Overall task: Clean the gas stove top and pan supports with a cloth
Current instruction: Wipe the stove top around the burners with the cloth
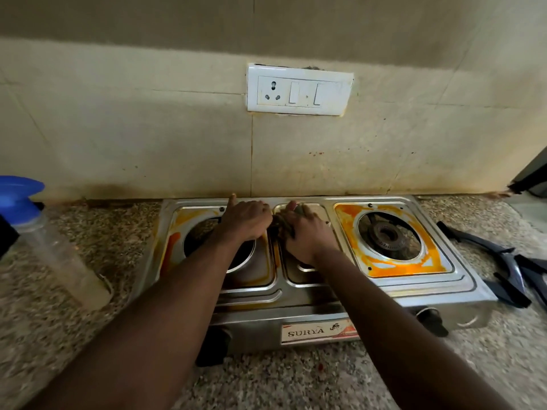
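Two hands meet at the middle of the steel gas stove (pixel 299 294) on the speckled worktop (pixel 88 247): the right hand (pixel 307 232) presses a dark cloth (pixel 281 224) with fingers closed over it, the left hand (pixel 247 218) rests beside it, fingers curled, forefinger outstretched. Both pan supports (pixel 503 261) lie right of the stove.

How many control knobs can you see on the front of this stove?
2: a left knob under the left forearm, partly hidden, and a right knob near the right front corner.
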